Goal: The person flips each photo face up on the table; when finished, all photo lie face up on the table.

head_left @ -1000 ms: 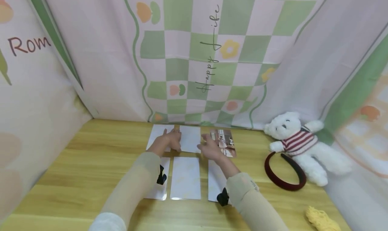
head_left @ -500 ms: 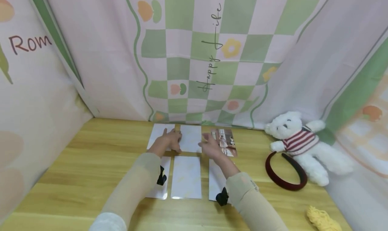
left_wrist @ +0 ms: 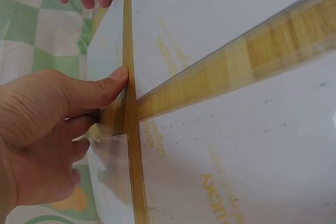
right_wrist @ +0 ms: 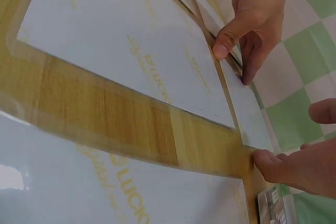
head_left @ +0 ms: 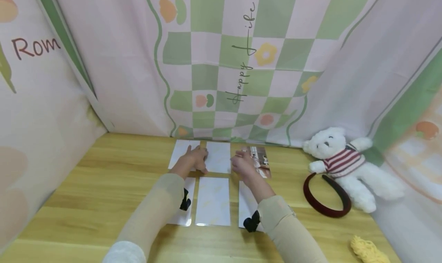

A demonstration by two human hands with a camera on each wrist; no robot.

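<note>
A pale wall cloth with the letters "Rom" [head_left: 36, 48] is hanging far to the left of both hands. Below the hands the wooden table [head_left: 103, 186] is carrying 6 cards in 2 rows of 3. The far left white card [head_left: 177, 152] is lying partly beneath the left hand [head_left: 195, 158], and the near left white card [head_left: 181, 217] is lying closer to the person, partly hidden by the left sleeve [head_left: 152, 205]. The left hand is resting half-open; its thumb is stretching apart from the bent fingers and is touching the near left corner of the far middle white card [head_left: 218, 157]. This card is lying between the 2 hands. The near middle white card [head_left: 213, 201] is lying between the 2 sleeves, and a green checkered cloth [head_left: 235, 52] is hanging behind the hands. The right hand [head_left: 243, 164] is keeping its fingers loose and is grasping nothing; its thumb is pointing at the middle card's near right corner, but I cannot tell if it is pressing. The near right white card [head_left: 246, 196] is lying partly under the right sleeve [head_left: 283, 221]. The picture card [head_left: 264, 161] is lying just right of the right hand, which is partly covering it. Further right of this hand, a dark red headband [head_left: 328, 212], a white teddy bear [head_left: 345, 163] and yellow yarn [head_left: 368, 251] are lying.
</note>
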